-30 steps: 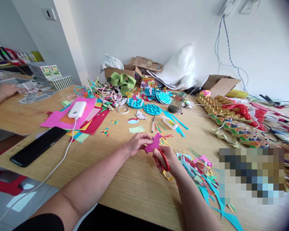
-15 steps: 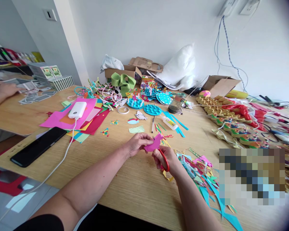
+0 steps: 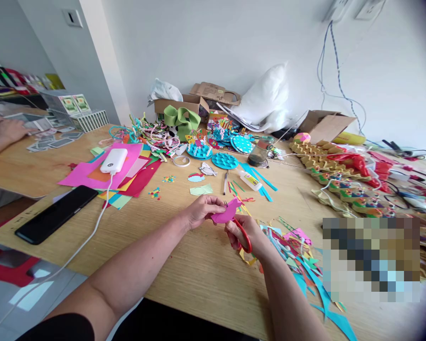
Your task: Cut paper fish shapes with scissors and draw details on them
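Observation:
My left hand (image 3: pixel 200 211) pinches a small pink foam cut-out (image 3: pixel 227 212) just above the wooden table (image 3: pixel 195 265). My right hand (image 3: pixel 246 237) is closed round the red handles of a pair of scissors (image 3: pixel 244 235), and the blades meet the lower edge of the pink piece. Both hands hover near the table's front middle. The scissor blades are mostly hidden behind the foam.
Coloured paper scraps (image 3: pixel 294 251) pile up right of my hands. A glue bottle (image 3: pixel 250 181), a pen (image 3: pixel 226 183), a black phone (image 3: pixel 57 214), a white power bank (image 3: pixel 114 160) on pink sheets and craft pieces lie further back. Another person's hand (image 3: pixel 9 129) rests at the far left.
The pink piece has tilted slightly flatter between my fingers and my hands have shifted a little. The other person's hand at the left has moved slightly.

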A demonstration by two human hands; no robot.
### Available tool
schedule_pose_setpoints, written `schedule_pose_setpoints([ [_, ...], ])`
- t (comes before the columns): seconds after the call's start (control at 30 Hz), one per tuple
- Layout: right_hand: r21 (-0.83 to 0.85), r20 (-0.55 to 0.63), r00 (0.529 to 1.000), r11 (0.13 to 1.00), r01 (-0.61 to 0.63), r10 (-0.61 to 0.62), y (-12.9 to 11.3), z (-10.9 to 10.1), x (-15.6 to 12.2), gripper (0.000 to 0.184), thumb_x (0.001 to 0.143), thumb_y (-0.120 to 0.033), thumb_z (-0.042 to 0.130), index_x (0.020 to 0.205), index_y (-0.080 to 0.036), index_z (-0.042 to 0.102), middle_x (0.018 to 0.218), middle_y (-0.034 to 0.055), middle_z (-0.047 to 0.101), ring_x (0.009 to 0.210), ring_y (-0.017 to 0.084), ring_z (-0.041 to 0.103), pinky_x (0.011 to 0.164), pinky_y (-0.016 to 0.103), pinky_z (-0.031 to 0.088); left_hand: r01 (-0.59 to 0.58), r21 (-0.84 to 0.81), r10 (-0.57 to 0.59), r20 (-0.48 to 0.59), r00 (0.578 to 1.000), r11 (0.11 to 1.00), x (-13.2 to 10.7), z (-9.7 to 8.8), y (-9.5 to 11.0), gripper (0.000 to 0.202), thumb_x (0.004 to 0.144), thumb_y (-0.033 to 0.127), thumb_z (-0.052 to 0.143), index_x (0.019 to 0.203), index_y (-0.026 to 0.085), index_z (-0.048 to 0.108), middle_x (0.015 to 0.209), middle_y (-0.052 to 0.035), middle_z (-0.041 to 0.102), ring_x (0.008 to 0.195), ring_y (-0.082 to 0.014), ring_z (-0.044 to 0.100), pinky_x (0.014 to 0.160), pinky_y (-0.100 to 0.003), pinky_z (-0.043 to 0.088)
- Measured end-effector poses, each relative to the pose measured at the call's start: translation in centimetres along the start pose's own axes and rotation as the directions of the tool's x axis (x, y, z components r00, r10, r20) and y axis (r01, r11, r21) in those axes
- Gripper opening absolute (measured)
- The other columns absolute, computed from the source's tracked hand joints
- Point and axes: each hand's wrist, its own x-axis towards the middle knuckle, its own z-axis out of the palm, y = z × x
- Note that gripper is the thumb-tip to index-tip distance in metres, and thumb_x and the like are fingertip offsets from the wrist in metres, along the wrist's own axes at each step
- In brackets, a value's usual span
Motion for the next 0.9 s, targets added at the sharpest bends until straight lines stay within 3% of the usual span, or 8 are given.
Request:
schedule_pose_setpoints([
  [0.53,-0.010,-0.021,1.000,1.000,0.004,-0.004,0.01,-0.05,-0.06,0.047,0.077,-0.064,0.064,0.065,-0.020,0.055,0.044,-0.0004,0.057,0.033,0.013,0.051,0.035,0.022,0.032,0.002,-0.010,-0.002,-0.003,1.000,1.000,0.17,-0.18,-0.13,0.030,0.055,0.030,0.082,0.072,0.013,0.065,0.065,0.0005,0.061,0.053,-0.0083,0.053,0.046,-0.020,0.040],
  [0.9,0.025,-0.074,0.997,0.999,-0.026,0.028,0.33,0.32,0.23,0.048,0.071,-0.064,0.068,0.064,-0.019,0.052,0.040,-0.0032,0.054,0.030,0.011,0.048,0.031,0.020,0.030,-0.010,-0.045,0.010,-0.014,1.000,0.999,0.20,-0.18,-0.03,0.028,0.055,0.029,0.081,0.073,0.013,0.066,0.067,0.0000,0.063,0.053,-0.0104,0.056,0.045,-0.022,0.041],
])
